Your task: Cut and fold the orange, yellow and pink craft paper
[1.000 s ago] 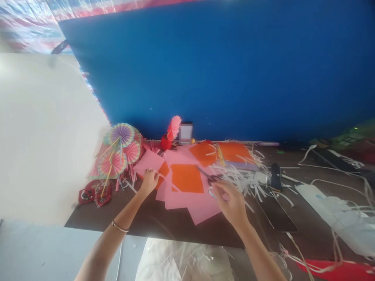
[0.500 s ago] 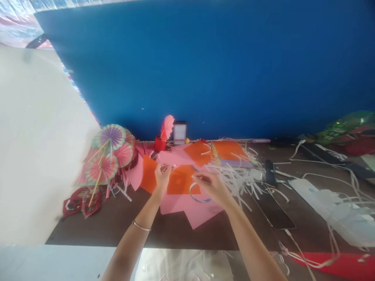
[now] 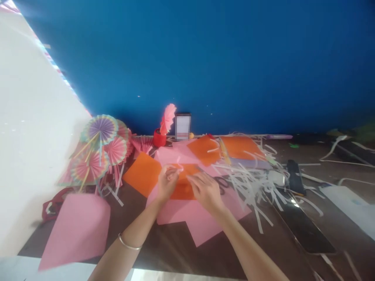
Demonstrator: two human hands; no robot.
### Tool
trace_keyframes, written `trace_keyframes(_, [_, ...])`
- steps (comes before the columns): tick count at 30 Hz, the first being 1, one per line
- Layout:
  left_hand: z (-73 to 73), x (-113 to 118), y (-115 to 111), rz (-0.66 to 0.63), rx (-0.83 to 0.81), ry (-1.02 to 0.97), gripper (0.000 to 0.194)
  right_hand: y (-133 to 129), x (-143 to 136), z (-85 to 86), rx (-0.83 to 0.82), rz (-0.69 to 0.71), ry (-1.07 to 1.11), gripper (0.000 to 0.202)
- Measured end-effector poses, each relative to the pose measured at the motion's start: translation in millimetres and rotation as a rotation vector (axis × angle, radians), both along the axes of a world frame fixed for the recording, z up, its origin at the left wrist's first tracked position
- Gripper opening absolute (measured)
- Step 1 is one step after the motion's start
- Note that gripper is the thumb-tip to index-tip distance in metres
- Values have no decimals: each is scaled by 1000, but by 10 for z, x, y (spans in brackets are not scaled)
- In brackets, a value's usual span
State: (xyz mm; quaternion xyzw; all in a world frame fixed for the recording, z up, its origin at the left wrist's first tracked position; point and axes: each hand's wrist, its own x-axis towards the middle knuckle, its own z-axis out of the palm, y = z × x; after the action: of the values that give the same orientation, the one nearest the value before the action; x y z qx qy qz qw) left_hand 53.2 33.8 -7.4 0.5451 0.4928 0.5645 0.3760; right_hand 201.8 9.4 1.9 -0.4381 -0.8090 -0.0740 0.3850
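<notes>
My left hand (image 3: pixel 168 182), fingers pinched, holds a small pale pink strip (image 3: pixel 178 165) above the stacked paper. My right hand (image 3: pixel 206 191) is just to its right, its fingers bent together over an orange sheet (image 3: pixel 181 192); whether something is between them is too small to tell. Beneath both hands lie pink sheets (image 3: pixel 202 228). Dark scissors (image 3: pixel 223 185) show partly beside my right hand. Another orange sheet (image 3: pixel 143 173) lies to the left of my left hand.
Folded paper fans (image 3: pixel 101 130) stand at the left, near a loose pink sheet (image 3: pixel 79 226). A red pot (image 3: pixel 159 138) is at the back. White paper strips (image 3: pixel 249 181) and a phone (image 3: pixel 307 224) lie at the right.
The view has shifted. A pink sheet now lies at the front left, and the left orange sheet is more exposed. The curved strip by my right hand no longer shows; scissors do.
</notes>
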Motion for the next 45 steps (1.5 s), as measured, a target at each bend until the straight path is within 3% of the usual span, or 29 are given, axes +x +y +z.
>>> trace_keyframes(2, [100,-107,-89,-8,136,159,13,-16,39,-10,17,-13,20,26])
trace_keyframes(4, [208,-414,-286,26,285,356,11,-21,72,-14,67,-25,16,25])
trace_keyframes(5, [248,-636,-430,109,346,441,10,-15,83,-18,103,-35,16,23])
trace_keyframes(6, [270,-884,-601,263,374,487,10,-3,88,-23,140,-49,13,22])
trace_keyframes(9, [206,-1573,-1154,1089,432,294,11,66,67,-44,227,-71,0,17])
trace_keyframes(10, [157,-1730,-1298,1193,364,217,11,86,52,-49,253,-84,3,16])
trace_keyframes(11, [112,-1837,-1399,1196,281,177,10,100,37,-51,268,-85,1,15])
trace_keyframes(13, [82,-1913,-1462,1183,219,165,11,104,13,-49,290,-63,2,14])
trace_keyframes(15, [163,-1845,-1369,1083,223,213,12,85,0,-40,290,-41,13,14])
trace_keyframes(19, [470,-1463,-919,661,168,34,15,30,-27,-7,244,2,55,13])
trace_keyframes(21, [551,-1189,-641,466,104,-115,17,-1,-40,11,192,58,90,14])
trace_keyframes(24, [513,-721,-272,187,9,-224,19,-35,-43,24,50,143,145,17])
trace_keyframes(27, [345,-316,-58,-61,11,-230,17,-32,-15,25,-58,124,202,21])
trace_keyframes(30, [142,-104,-17,-145,33,-162,17,-20,16,47,-116,109,231,22])
trace_keyframes(34, [-18,-75,-118,-164,59,-64,16,-44,16,114,-202,81,284,21])
trace_keyframes(37, [-14,-94,-208,-228,46,-95,15,-67,4,155,-298,118,333,16])
trace_keyframes(45, [77,-39,-310,-237,-50,-177,19,-66,0,171,-545,121,547,17])
